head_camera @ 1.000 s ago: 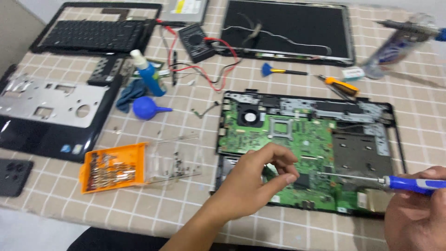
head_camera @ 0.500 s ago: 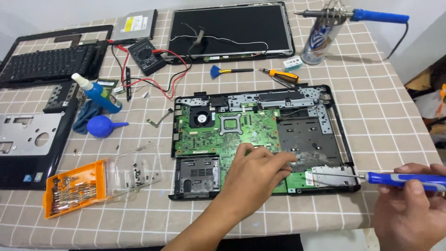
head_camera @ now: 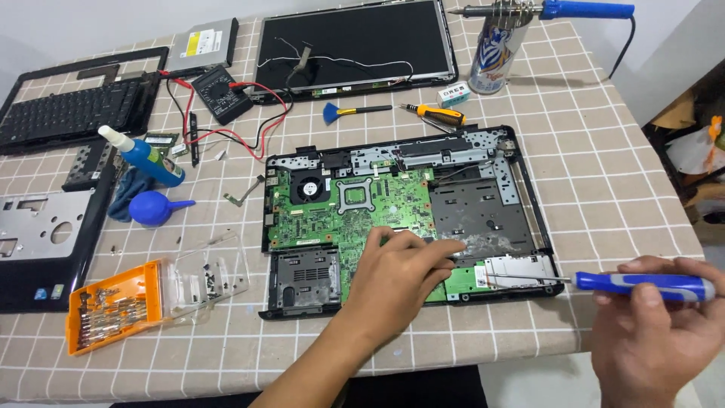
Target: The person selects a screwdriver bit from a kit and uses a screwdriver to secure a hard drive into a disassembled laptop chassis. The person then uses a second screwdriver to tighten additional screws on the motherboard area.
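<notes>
Laptop base (head_camera: 483, 151), opened up, green motherboard (head_camera: 362, 211) exposed, sitting mid-table on the checked cloth (head_camera: 589, 136). Going left to right: keyboard bezel (head_camera: 75, 106) far left w/ silver palmrest panel (head_camera: 45, 227) below it; orange bit case (head_camera: 113, 306) at the near edge, clear lid (head_camera: 208, 276) flipped open beside it w/ small screws inside. Blue squeeze bottle (head_camera: 143, 159) lying tilted, blue air-blower bulb (head_camera: 151, 208) just beneath. Multimeter (head_camera: 220, 94) w/ red and black leads behind, optical drive (head_camera: 202, 44) at the back edge. Screen panel (head_camera: 355, 45) flat at the back, small blue brush (head_camera: 355, 112) and orange-handled screwdriver (head_camera: 438, 115) between it and the base. Left hand (head_camera: 396, 276) resting flat on the board's near edge, fingers loosely extended to the right, pinching nothing visible. Can (head_camera: 495, 49) at back right w/ soldering iron (head_camera: 551, 10) laid across its top. Right hand (head_camera: 653, 332) closed round a blue-handled screwdriver (head_camera: 642, 285), held level, tip touching the metal card-slot cover (head_camera: 521, 268) at the base's near-right corner.
</notes>
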